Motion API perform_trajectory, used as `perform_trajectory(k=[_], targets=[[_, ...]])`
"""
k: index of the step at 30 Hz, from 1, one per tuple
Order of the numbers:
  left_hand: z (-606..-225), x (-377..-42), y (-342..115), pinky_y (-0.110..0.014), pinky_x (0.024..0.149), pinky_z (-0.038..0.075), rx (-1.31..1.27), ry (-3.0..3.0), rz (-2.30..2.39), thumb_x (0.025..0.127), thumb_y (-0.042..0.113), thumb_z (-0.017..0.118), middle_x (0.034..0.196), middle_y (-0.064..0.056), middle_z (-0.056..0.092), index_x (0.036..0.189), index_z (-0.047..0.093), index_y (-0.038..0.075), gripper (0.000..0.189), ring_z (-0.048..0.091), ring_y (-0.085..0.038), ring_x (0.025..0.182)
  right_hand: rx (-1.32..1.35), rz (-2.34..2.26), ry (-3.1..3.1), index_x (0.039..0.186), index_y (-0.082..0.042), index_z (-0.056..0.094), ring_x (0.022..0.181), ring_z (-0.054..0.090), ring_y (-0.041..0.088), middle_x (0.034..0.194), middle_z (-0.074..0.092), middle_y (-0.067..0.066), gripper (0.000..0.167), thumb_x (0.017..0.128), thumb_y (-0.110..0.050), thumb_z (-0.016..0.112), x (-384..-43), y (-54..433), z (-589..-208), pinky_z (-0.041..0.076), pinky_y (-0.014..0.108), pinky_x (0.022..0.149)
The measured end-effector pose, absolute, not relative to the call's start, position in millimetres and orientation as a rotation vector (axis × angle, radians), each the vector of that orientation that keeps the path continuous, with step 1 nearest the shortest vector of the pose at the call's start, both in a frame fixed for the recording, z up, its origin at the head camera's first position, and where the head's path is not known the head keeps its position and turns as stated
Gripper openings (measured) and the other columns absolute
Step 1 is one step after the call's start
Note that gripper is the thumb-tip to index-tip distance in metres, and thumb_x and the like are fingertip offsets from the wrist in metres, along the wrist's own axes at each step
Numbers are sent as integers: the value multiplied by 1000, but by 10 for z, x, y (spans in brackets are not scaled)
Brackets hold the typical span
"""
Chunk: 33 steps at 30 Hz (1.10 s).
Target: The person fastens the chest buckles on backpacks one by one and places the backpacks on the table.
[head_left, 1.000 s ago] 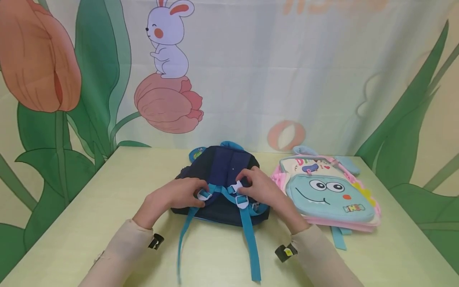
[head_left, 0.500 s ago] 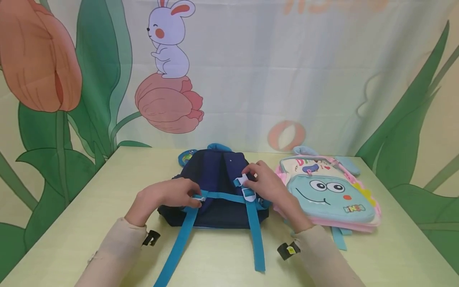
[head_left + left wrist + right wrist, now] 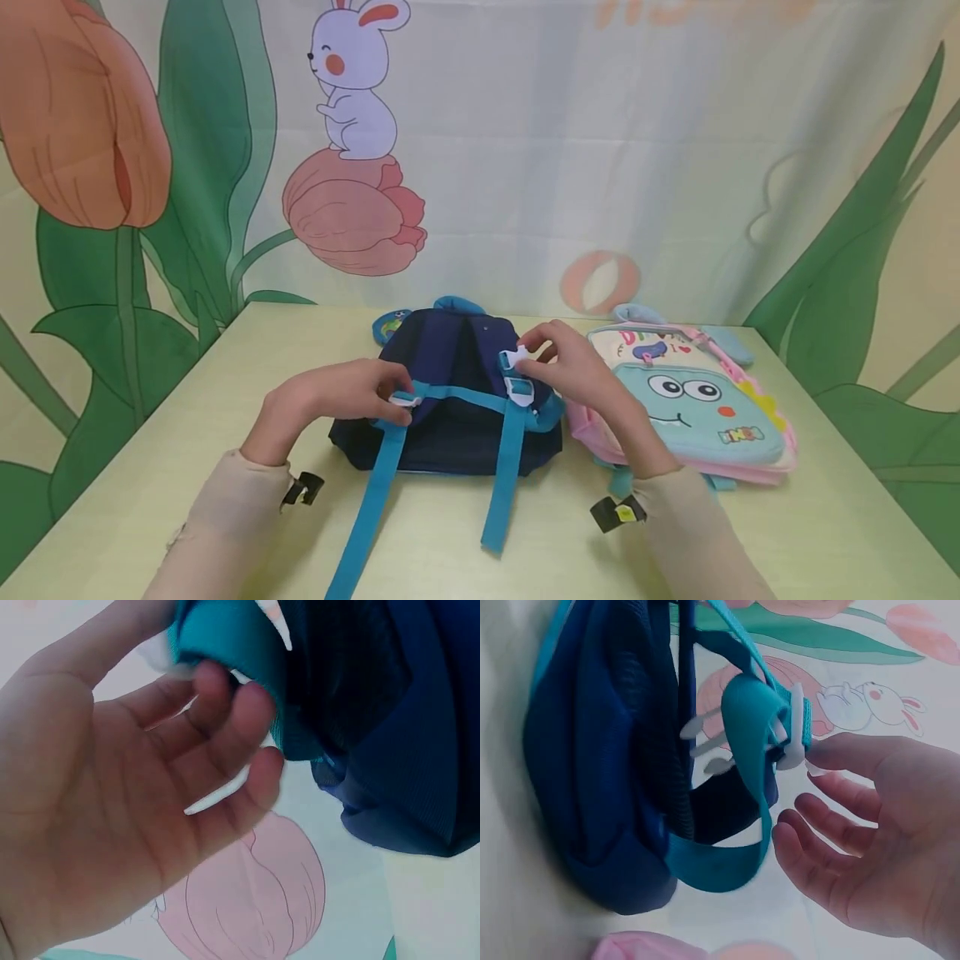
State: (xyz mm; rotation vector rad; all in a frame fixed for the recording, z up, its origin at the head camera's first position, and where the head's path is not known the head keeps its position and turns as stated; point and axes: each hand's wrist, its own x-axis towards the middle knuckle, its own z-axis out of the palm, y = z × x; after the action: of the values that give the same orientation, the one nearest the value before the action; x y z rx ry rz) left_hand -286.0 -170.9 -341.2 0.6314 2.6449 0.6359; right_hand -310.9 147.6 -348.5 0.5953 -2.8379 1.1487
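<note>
A navy backpack (image 3: 442, 437) lies on the table, its back panel and shoulder straps facing up. With thumb and fingers, my left hand (image 3: 322, 396) pinches a white plastic buckle (image 3: 405, 400) on the left teal strap (image 3: 367, 508). My right hand (image 3: 573, 367) holds a white pronged buckle (image 3: 516, 358) between thumb and index finger, raised off the bag. Just below it, a white slider (image 3: 519, 390) sits on the right teal strap (image 3: 506, 475). In the right wrist view, the white prongs (image 3: 712, 742) point toward the bag; the left wrist view mostly hides the left buckle.
A pink and blue cartoon-faced backpack (image 3: 690, 408) lies right of the navy one, close to my right forearm. A round tag (image 3: 387, 325) hangs at the navy bag's upper left. Behind the table (image 3: 285, 333) stands a printed curtain (image 3: 510, 167).
My hands have moved farther apart, and the navy backpack has shifted left. The right hand has lifted its buckle higher. The right strap's loose end has swung left.
</note>
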Motion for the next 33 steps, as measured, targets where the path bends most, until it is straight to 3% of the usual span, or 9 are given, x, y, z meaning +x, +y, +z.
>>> perform_trajectory(k=[4, 9, 12, 16, 20, 29, 33], targets=[[-3515, -2843, -1525, -34, 80, 50, 711, 2727, 600, 84, 48, 76, 106, -1, 61, 121, 66, 16, 50, 55, -18, 97, 668, 1136, -2855, 116, -14, 63, 95, 59, 22, 103, 64, 5, 30, 90, -26, 72, -3104, 1403, -3543, 54, 30, 77], [-3647, -2792, -1183, -39, 98, 50, 941, 2793, 515, 90, 47, 70, 126, 0, 64, 131, 63, 15, 53, 58, -18, 114, 804, 1145, -2868, 110, -13, 63, 81, 58, 18, 88, 64, 2, 23, 91, -23, 71, -3083, 1316, -3594, 51, 29, 73], [-3707, -2770, -1060, -34, 93, 52, 1071, 2777, 473, 93, 41, 68, 122, 1, 66, 131, 64, 15, 47, 60, -15, 106, 833, 1136, -2876, 106, -13, 63, 77, 59, 17, 85, 65, 2, 19, 91, -22, 71, -3070, 1305, -3591, 51, 29, 72], [-3729, -2779, -1026, -26, 79, 51, 1143, 2830, 450, 96, 33, 65, 101, 6, 68, 116, 70, 17, 25, 57, -10, 85, 791, 1154, -2903, 103, -13, 62, 75, 59, 17, 85, 64, 3, 16, 91, -20, 70, -3061, 1318, -3568, 52, 29, 68], [-3706, -2805, -1066, -25, 73, 49, 1115, 2816, 497, 98, 26, 63, 88, 9, 65, 104, 68, 18, 11, 55, -9, 78, 721, 1212, -2928, 103, -13, 59, 69, 60, 19, 86, 62, 6, 17, 90, -19, 68, -3060, 1341, -3537, 54, 29, 64], [-3664, -2845, -1168, -29, 68, 48, 922, 2771, 610, 100, 22, 55, 80, 6, 59, 98, 63, 19, 9, 55, -12, 74, 589, 1283, -2837, 101, -13, 53, 63, 66, 35, 77, 57, 7, 18, 88, -20, 63, -3067, 1461, -3431, 57, 33, 65], [-3652, -2853, -1208, -29, 63, 47, 823, 2813, 692, 100, 21, 51, 75, 3, 57, 97, 61, 18, 11, 55, -12, 68, 546, 1357, -2758, 102, -12, 52, 61, 64, 33, 74, 54, 8, 19, 88, -19, 63, -3061, 1521, -3374, 57, 35, 64]])
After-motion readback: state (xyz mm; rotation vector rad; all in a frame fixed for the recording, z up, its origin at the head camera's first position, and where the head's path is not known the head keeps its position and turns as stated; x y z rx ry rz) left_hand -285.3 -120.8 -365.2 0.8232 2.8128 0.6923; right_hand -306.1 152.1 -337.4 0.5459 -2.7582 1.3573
